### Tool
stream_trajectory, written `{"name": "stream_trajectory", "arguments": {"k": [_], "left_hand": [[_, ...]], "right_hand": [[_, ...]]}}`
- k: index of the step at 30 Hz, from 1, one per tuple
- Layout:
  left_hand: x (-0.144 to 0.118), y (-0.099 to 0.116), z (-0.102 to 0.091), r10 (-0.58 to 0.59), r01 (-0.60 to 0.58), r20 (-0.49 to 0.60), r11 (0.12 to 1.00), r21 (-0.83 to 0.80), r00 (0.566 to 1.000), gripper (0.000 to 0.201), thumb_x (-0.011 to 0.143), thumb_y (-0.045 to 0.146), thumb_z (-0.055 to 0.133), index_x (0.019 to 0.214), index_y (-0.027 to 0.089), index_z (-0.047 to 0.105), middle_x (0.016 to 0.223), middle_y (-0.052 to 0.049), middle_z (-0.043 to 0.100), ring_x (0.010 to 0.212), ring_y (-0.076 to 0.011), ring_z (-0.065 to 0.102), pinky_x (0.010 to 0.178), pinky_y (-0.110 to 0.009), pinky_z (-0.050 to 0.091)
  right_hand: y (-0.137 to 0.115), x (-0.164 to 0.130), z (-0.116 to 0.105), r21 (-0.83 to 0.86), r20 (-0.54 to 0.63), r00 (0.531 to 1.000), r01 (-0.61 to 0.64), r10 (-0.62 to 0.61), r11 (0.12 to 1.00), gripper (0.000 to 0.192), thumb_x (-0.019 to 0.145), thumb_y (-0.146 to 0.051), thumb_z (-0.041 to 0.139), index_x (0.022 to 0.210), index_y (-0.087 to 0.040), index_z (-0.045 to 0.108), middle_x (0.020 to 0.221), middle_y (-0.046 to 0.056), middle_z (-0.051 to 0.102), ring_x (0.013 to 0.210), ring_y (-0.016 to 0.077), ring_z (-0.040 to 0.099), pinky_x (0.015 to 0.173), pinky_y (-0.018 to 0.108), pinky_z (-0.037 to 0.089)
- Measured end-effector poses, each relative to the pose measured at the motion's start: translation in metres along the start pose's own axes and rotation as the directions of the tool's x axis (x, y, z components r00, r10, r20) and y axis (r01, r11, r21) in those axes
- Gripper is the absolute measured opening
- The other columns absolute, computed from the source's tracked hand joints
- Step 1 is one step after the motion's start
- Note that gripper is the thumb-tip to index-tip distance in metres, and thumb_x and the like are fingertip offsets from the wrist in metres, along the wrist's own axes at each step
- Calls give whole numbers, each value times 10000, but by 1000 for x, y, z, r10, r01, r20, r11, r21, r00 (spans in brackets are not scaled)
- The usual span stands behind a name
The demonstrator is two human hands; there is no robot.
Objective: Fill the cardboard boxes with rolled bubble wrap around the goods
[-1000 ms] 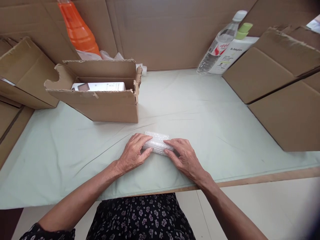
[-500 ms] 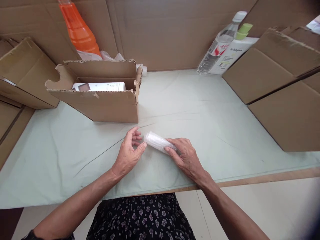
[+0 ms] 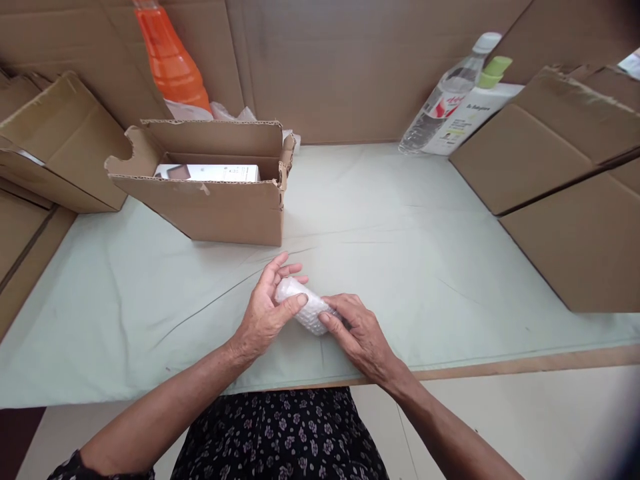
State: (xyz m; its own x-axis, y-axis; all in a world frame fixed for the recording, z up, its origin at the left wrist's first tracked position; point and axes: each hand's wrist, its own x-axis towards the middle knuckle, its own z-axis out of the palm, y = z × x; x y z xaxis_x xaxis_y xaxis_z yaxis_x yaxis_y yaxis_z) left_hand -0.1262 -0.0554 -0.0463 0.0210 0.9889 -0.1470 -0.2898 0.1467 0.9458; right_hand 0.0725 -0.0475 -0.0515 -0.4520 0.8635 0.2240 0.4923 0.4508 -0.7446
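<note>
The roll of translucent bubble wrap [image 3: 310,319] lies slantwise at lower centre of the frame, between both hands of the person I follow through the head camera. The left hand [image 3: 263,310] cradles its upper-left end loosely, thumb laid on the near face and fingers extended behind; the right hand [image 3: 363,340] pinches the lower-right end between thumb and forefinger. I judge that gripping both ends steadies the roll and keeps it from springing loose. Whether it rests on the tabletop [image 3: 400,267], covered in pale green cloth, I cannot tell; nor can I see anything inside the wrap.

Left of centre, an open-topped brown cardboard carton [image 3: 235,217] contains a flat white printed box [image 3: 215,173], its upper edge visible; the carton's depths are hidden. Its upright stance probably keeps the box within reach. At upper left, an orange bottle [image 3: 175,63] stands behind it. At upper right, a clear plastic bottle with a white cap [image 3: 445,100] stands beside a white container with a lime-green cap [image 3: 467,120]. Brown cardboard boxes [image 3: 575,227] occupy the right edge.
</note>
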Motion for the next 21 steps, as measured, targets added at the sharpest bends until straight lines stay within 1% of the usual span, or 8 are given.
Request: {"name": "stream_trajectory", "arguments": {"k": [4,8,12,14,16,17,19,21], "left_hand": [[-4,-2,0,91,-90,-152,996,13,984,835,806,469,778,1490,256,350,1576,-176,400,1401,-328,500,1111,-463,472],[-21,-11,6,80,-60,-290,995,78,954,742,888,507,685,1490,265,326,1638,-162,318,1488,-307,408,1155,-431,448],[-39,-21,13,39,-27,-272,999,46,962,809,871,517,709,1501,234,289,1609,-179,364,1493,-303,406,1161,-404,450],[-41,-24,14,10,-3,-257,1000,29,966,845,869,516,713,1519,222,260,1584,-190,399,1468,-308,440,1159,-417,452],[-38,-23,13,20,-6,-277,999,52,961,834,885,517,693,1529,226,252,1582,-189,401,1463,-311,445,1161,-434,447],[-36,-21,12,55,-31,-297,996,83,953,810,895,513,683,1528,231,263,1590,-184,391,1470,-310,434,1170,-443,434],[-34,-16,8,194,-134,-340,972,193,920,763,909,484,676,1525,243,296,1616,-167,358,1495,-303,392,1207,-462,381],[-39,-10,4,370,-246,-372,908,340,851,732,914,436,683,1526,254,324,1636,-149,329,1517,-298,348,1240,-483,319]], "right_hand": [[-2,3,2,3,-167,986,-20,20,1000,191,1006,-316,546,1100,-232,689,987,53,748,914,208,677,801,350,541],[-2,9,8,-94,-306,949,46,-73,994,161,987,-277,568,1091,-242,686,952,51,752,893,221,683,813,392,527],[-3,12,13,-216,-337,918,143,-211,966,162,975,-223,588,1115,-238,667,948,46,760,882,221,693,842,416,492],[-5,12,15,-245,-327,910,181,-256,953,182,968,-202,596,1138,-238,652,955,42,761,891,222,696,850,417,482],[-6,12,15,-250,-322,904,205,-281,946,201,962,-183,603,1153,-236,635,964,38,759,900,217,692,854,410,478],[-6,11,14,-251,-327,901,207,-284,946,205,959,-175,607,1155,-235,629,968,38,757,902,213,689,856,404,476],[-5,10,11,-269,-356,892,187,-278,945,202,954,-165,619,1145,-232,626,971,39,752,901,208,685,859,395,472],[-2,9,7,-320,-392,879,144,-270,936,193,951,-170,629,1133,-236,633,976,44,749,898,213,686,863,397,466]]}}
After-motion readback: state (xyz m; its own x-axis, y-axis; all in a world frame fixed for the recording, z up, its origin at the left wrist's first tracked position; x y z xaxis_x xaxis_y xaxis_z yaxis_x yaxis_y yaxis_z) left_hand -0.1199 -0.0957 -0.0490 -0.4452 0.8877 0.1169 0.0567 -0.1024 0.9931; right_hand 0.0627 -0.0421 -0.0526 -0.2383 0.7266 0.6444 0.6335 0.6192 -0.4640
